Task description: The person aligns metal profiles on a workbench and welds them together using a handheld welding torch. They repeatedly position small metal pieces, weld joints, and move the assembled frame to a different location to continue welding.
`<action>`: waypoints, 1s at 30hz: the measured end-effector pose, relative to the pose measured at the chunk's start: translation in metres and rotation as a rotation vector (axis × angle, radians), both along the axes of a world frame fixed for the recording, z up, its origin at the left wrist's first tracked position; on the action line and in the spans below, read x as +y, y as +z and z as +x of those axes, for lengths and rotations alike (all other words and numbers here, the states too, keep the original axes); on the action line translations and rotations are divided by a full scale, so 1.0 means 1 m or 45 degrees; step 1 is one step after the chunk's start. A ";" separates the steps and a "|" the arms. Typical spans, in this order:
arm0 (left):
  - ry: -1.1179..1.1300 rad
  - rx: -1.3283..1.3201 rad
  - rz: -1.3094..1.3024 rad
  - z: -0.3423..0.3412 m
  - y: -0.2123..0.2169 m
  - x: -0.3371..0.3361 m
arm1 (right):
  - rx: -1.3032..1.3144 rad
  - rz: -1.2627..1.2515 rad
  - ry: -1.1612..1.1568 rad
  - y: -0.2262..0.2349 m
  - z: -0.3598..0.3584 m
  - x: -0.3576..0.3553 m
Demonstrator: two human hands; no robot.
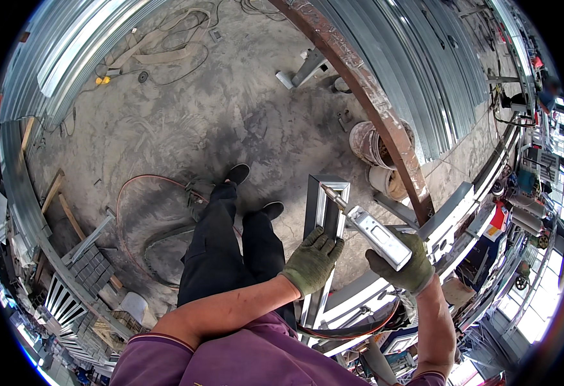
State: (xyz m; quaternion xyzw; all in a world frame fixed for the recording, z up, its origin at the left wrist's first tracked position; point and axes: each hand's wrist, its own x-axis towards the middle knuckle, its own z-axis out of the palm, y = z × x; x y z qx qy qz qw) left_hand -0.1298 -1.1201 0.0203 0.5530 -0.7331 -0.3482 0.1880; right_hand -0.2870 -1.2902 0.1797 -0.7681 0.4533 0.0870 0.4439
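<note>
My right hand (pixel 405 265), in a green work glove, is wrapped round the rear of a boxy silver-white welding gun (pixel 380 237). The gun's narrow copper-coloured nozzle (pixel 333 195) points away to the upper left, at the far corner of a metal frame (pixel 329 186). Whether the tip touches the metal is too small to tell. The frame is a long, narrow grey profile with a bright inner edge, running back towards my body. My left hand (pixel 313 262), also gloved in green, grips this frame from above, a little nearer than the nozzle; its fingertips bend over the metal.
A rusty beam (pixel 366 90) curves past on the right, with buckets (pixel 367 143) beneath it. Corrugated metal sheets (pixel 398 71) lie beyond. A thin red hose (pixel 122 193) loops on the concrete floor left of my legs. Wooden strips (pixel 69 215) and stacked grey tubes (pixel 93 270) are farther left.
</note>
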 end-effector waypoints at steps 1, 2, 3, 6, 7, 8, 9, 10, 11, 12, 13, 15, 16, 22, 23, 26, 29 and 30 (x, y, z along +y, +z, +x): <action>-0.002 -0.003 -0.002 0.000 0.000 0.000 | -0.022 0.005 -0.016 -0.001 0.000 0.001; -0.003 -0.005 -0.004 0.000 0.000 0.000 | -0.045 0.010 -0.032 -0.003 -0.001 0.002; -0.005 -0.008 -0.006 0.000 0.000 0.000 | -0.067 0.015 -0.048 -0.005 -0.002 0.002; -0.009 -0.020 -0.005 0.000 0.000 -0.001 | -0.114 0.077 -0.109 -0.007 0.002 0.003; -0.010 -0.025 0.003 0.000 0.000 -0.001 | -0.117 0.065 -0.103 -0.007 0.003 0.003; -0.012 -0.031 0.012 0.000 0.001 -0.001 | -0.120 0.052 -0.097 -0.006 0.002 0.003; -0.012 -0.033 0.020 0.000 0.002 -0.001 | -0.120 0.040 -0.090 -0.005 0.002 0.003; -0.015 -0.033 0.022 0.000 0.001 0.000 | -0.128 0.031 -0.115 -0.004 0.002 0.004; -0.019 -0.032 0.023 0.001 0.000 0.000 | -0.135 0.022 -0.141 -0.003 0.001 0.006; -0.023 -0.029 0.024 0.000 -0.001 0.001 | -0.142 0.013 -0.168 -0.002 0.000 0.007; -0.019 -0.025 0.021 0.000 -0.001 0.001 | -0.143 0.016 -0.160 -0.002 -0.002 0.008; -0.012 -0.019 0.015 0.001 -0.002 0.002 | -0.149 0.020 -0.144 -0.002 -0.005 0.007; -0.018 -0.016 0.017 0.001 -0.002 0.001 | -0.134 0.014 -0.132 -0.003 -0.006 0.007; -0.022 -0.006 0.007 0.000 -0.003 0.002 | -0.135 -0.058 -0.057 -0.008 -0.009 0.006; -0.022 -0.003 0.008 0.000 -0.003 0.002 | -0.146 -0.074 -0.039 -0.009 -0.008 0.005; -0.026 -0.012 0.009 0.000 -0.002 0.002 | -0.156 -0.117 0.015 -0.010 -0.007 0.005; -0.029 -0.027 0.009 0.001 -0.001 0.002 | -0.124 -0.026 -0.056 -0.005 -0.004 0.004; -0.029 -0.031 0.009 0.001 -0.001 0.002 | -0.107 0.025 -0.100 -0.003 -0.003 0.004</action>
